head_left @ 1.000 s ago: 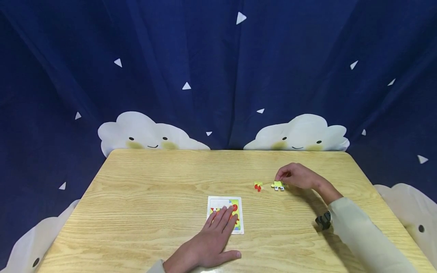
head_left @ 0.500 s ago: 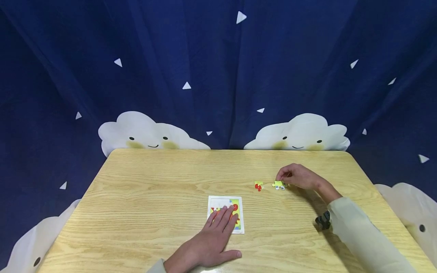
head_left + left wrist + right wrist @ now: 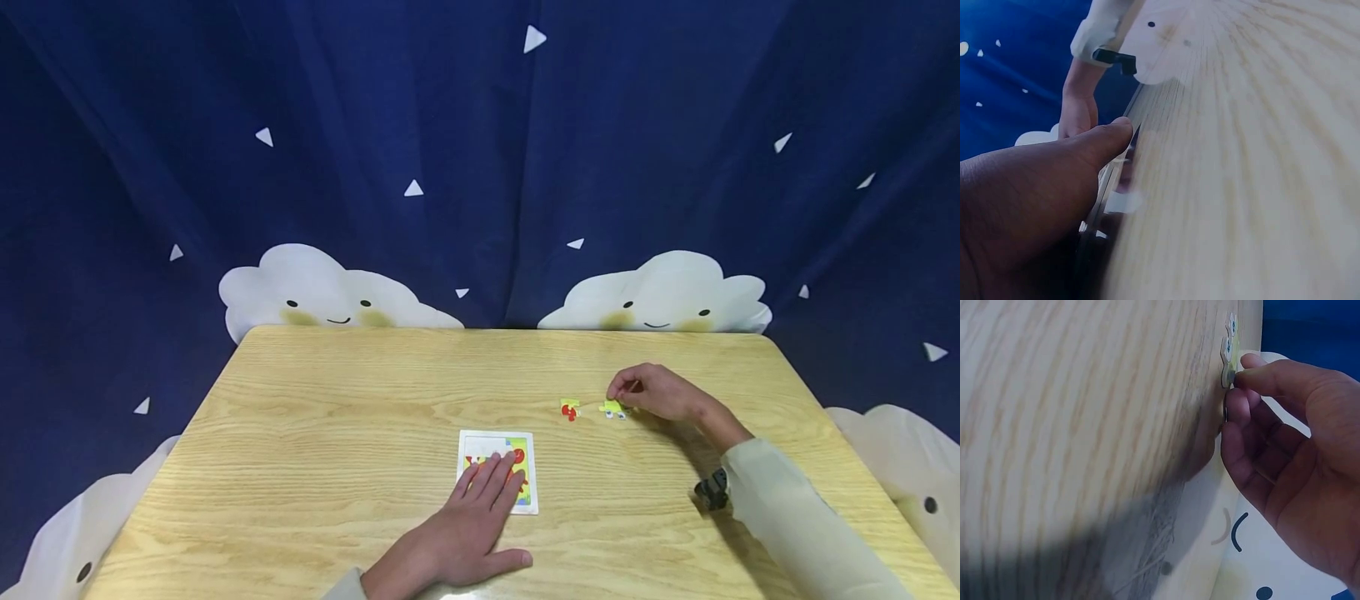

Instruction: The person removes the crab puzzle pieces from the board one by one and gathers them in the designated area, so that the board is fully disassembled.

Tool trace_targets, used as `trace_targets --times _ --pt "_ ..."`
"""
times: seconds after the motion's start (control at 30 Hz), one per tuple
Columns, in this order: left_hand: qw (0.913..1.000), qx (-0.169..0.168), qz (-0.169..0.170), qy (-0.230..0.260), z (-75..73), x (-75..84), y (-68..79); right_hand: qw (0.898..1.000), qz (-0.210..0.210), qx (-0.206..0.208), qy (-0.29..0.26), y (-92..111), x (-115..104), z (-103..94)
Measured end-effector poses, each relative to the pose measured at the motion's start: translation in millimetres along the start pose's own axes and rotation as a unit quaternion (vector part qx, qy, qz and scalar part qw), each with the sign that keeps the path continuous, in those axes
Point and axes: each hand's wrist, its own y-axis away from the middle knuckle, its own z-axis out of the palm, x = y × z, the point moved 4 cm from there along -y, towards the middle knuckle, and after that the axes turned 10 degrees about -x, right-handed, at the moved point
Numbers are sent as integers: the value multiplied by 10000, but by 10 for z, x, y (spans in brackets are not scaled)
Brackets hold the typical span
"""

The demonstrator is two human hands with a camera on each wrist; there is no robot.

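My left hand (image 3: 472, 529) lies flat with straight fingers over a white-framed jigsaw puzzle board (image 3: 527, 442), hiding much of its red, yellow and blue picture. A white gap shows at the board's far left. My right hand (image 3: 660, 392) pinches a yellow puzzle piece (image 3: 612, 407) with two printed eyes, its thumb and fingertips at one end of the piece. The right wrist view shows this yellow piece (image 3: 1229, 353) close to the table, beyond the fingertips of the right hand (image 3: 1297, 425). Just left of it lies a red and yellow puzzle piece (image 3: 569, 410).
All of this is on a light wooden table (image 3: 337, 400). Behind it hangs a dark blue curtain (image 3: 450, 125) with white triangles and smiling clouds. A small black device (image 3: 712, 489) is strapped at the right wrist, beside the pale sleeve.
The right hand keeps hold of the yellow piece, which now looks slightly tilted. The left hand has stayed flat on the board. The head view has shifted a little.
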Motion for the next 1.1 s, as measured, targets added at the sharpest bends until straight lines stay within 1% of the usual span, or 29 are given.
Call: trace_targets --times 0.13,0.23,0.37,0.67,0.8,0.87,1.03,1.1 --pt "10000 8 8 23 5 3 8 9999 -104 88 46 21 -33 26" --pt "10000 -9 14 59 17 2 10 9991 -337 193 140 39 -101 62" --pt "9999 -38 35 123 23 -5 -6 9971 -704 265 130 48 -264 128" --pt "9999 -42 10 124 32 -28 -19 9886 -1501 -2 63 -52 -748 399" --pt "9996 -96 27 275 40 -42 -13 9864 -1624 -247 4 -91 -890 569" --pt "9995 -84 39 294 41 -44 -16 9838 -1756 -365 14 -114 -959 650" --pt "9998 -51 22 201 42 -36 -22 9747 -2166 -515 188 -187 -1116 802" --pt "9999 -48 3 152 43 -35 -22 9726 -2238 -574 240 -219 -1164 846"
